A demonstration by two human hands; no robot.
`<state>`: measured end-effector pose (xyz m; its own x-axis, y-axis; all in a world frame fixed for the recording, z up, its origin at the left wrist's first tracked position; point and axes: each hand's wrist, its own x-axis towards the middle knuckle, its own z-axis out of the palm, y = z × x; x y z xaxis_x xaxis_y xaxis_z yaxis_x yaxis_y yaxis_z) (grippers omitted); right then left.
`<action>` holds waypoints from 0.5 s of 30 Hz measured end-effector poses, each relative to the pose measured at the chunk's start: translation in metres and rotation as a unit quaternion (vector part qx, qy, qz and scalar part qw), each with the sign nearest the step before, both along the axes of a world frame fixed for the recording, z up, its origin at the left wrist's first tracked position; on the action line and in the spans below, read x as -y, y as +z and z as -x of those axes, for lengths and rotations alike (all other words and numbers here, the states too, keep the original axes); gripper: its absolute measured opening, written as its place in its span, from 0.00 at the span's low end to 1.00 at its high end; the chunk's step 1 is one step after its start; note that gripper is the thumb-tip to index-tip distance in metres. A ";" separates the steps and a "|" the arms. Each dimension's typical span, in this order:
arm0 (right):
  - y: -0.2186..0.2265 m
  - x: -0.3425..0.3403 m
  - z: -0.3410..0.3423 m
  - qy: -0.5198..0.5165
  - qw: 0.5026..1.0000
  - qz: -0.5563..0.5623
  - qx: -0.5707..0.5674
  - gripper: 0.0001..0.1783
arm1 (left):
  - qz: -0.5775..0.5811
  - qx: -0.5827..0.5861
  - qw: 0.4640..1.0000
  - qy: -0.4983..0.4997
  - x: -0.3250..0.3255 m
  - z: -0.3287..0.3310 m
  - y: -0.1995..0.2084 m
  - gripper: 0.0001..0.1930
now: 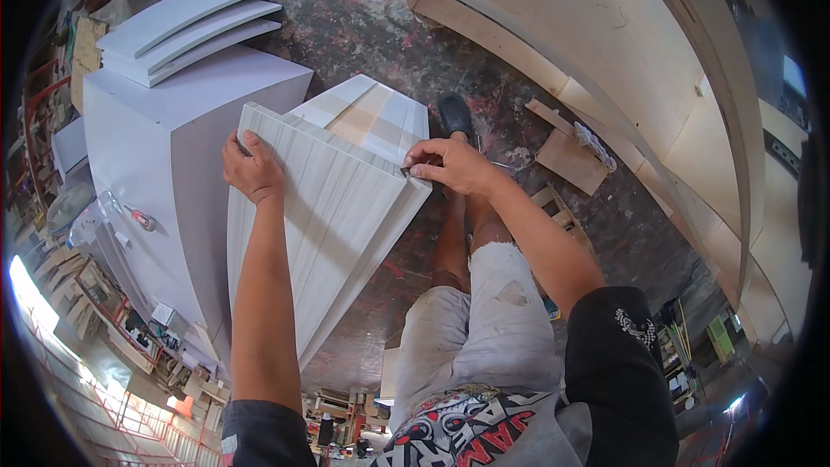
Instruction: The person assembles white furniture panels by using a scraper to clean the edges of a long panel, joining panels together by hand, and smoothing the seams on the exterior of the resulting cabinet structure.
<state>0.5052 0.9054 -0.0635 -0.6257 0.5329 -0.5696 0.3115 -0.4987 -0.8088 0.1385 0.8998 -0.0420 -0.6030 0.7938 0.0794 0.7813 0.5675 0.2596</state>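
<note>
A light grey wood-grain panel (316,199) stands tilted in front of me, with a second board edge (380,246) along its right side. My left hand (253,169) is closed over the panel's upper left edge, thumb and fingers bent round it. At the upper right corner my right hand (454,164) is closed in a pinch. A small dark bit shows by its fingertips, too small to name. Just beyond the panel is a white piece (399,108) with a bare tan area in its middle.
Left of the panel stands a large white cabinet-like block (138,156), with several curved white boards (186,26) stacked on top and a red-handled screwdriver (141,219) on it. A big curved plywood structure (605,43) fills the right. Scrap wood (572,160) lies on the stained floor (363,0).
</note>
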 end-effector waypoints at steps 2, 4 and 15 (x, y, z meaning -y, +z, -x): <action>0.000 0.006 -0.004 -0.015 1.000 -0.014 -0.002 0.11 | 0.010 0.000 1.000 0.004 0.001 0.001 0.000 0.32; 0.002 0.010 -0.009 -0.029 0.999 -0.029 -0.002 0.12 | 0.005 -0.004 1.000 0.001 0.002 0.002 -0.001 0.32; -0.015 0.004 0.005 -0.017 1.000 0.012 -0.020 0.11 | 0.006 0.000 1.000 0.002 0.001 0.001 -0.001 0.33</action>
<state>0.5002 0.9012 -0.0789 -0.6303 0.5412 -0.5566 0.2615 -0.5271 -0.8086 0.1372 0.8991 -0.0431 -0.6067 0.7919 0.0695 0.7786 0.5743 0.2529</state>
